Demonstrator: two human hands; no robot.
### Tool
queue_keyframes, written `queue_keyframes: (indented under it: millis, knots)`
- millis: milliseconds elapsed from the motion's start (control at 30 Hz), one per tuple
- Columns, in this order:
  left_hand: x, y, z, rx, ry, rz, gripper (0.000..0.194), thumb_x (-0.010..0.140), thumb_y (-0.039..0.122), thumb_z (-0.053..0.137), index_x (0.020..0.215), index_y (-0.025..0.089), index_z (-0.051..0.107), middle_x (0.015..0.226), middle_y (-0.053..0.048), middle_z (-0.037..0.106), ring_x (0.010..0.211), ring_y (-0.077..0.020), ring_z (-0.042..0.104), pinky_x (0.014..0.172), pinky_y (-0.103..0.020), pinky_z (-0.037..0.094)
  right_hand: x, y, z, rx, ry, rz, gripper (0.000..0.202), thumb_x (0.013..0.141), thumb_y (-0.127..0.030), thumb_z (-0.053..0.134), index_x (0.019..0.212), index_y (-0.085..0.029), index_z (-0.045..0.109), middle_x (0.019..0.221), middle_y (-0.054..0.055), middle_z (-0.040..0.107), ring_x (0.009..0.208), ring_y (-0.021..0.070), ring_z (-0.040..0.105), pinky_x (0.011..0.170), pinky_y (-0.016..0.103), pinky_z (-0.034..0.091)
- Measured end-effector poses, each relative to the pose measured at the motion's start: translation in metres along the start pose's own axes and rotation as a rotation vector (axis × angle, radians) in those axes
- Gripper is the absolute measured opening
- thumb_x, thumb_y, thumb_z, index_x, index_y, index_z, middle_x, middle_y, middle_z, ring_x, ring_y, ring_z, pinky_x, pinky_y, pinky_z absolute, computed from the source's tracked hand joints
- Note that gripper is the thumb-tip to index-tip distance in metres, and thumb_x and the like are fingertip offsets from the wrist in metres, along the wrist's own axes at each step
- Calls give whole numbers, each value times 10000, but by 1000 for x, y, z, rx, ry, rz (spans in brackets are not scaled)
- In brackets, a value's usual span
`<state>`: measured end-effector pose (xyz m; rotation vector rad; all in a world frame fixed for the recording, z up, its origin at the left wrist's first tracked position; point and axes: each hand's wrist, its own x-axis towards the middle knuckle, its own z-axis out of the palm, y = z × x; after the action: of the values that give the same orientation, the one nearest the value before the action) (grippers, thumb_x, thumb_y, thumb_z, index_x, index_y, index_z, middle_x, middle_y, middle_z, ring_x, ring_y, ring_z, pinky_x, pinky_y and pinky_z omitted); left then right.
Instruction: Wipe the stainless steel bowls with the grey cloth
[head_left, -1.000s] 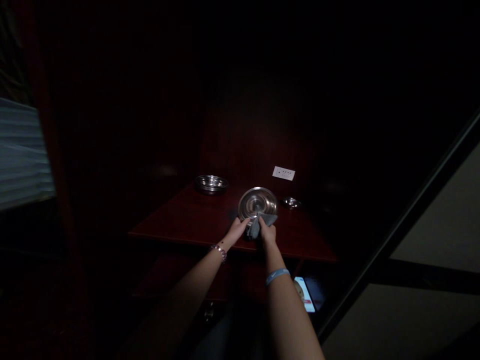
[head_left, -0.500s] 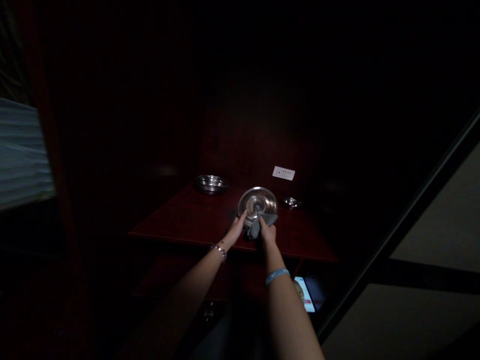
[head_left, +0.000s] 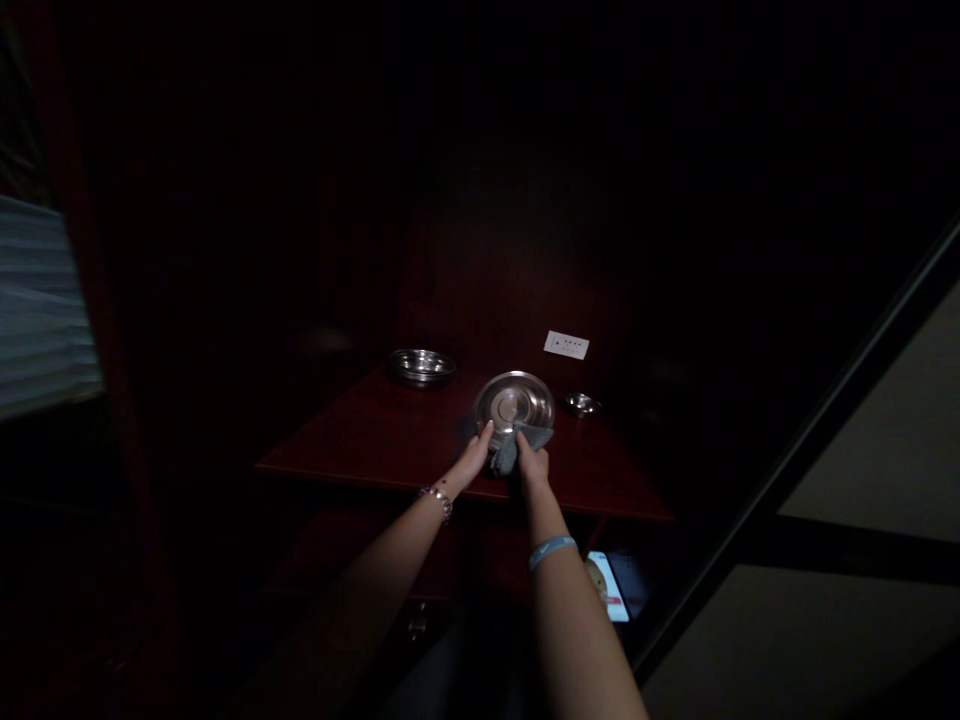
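A shiny steel bowl (head_left: 510, 400) is held tilted above the dark red desk, its inside facing me. My left hand (head_left: 475, 455) grips its lower left rim, thumb on the inner side and fingers hidden behind. A grey cloth (head_left: 507, 455) is bunched in my right hand (head_left: 532, 462), which presses it against the bowl's lower right rim. To the left, stacked steel bowls (head_left: 421, 368) rest on the desk. One smaller steel bowl (head_left: 582, 405) sits at the right.
The dark red desk (head_left: 337, 450) has a white socket plate (head_left: 566, 345) on the wall behind. A lit phone (head_left: 609, 586) lies below the desk's right part. A dark-edged pale panel (head_left: 862, 480) slants along the right side.
The cloth and my right hand have shifted very slightly left against the bowl. Both hands keep their hold, and the bowl's tilt has changed a little.
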<state>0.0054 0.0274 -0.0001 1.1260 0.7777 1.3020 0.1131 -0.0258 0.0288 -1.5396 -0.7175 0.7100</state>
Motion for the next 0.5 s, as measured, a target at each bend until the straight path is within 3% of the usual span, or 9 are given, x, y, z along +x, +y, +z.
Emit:
queue_keyframes:
  millis: [367, 500]
  knots:
    - [-8, 4, 6, 18, -188, -58, 469, 812, 563, 554, 928, 136, 709, 882, -121, 749, 963, -233, 677, 922, -294, 471, -6, 5, 9, 272, -64, 74, 517, 717, -361, 736, 1104, -28, 661, 1018, 150, 711, 909, 210, 690, 740, 249, 553]
    - [-6, 2, 5, 54, -119, -50, 342, 809, 466, 565, 839, 160, 715, 862, -104, 750, 912, -228, 689, 879, -289, 490, -5, 7, 12, 303, -75, 80, 481, 718, -347, 737, 1070, -26, 669, 1011, 151, 712, 898, 216, 692, 737, 259, 559]
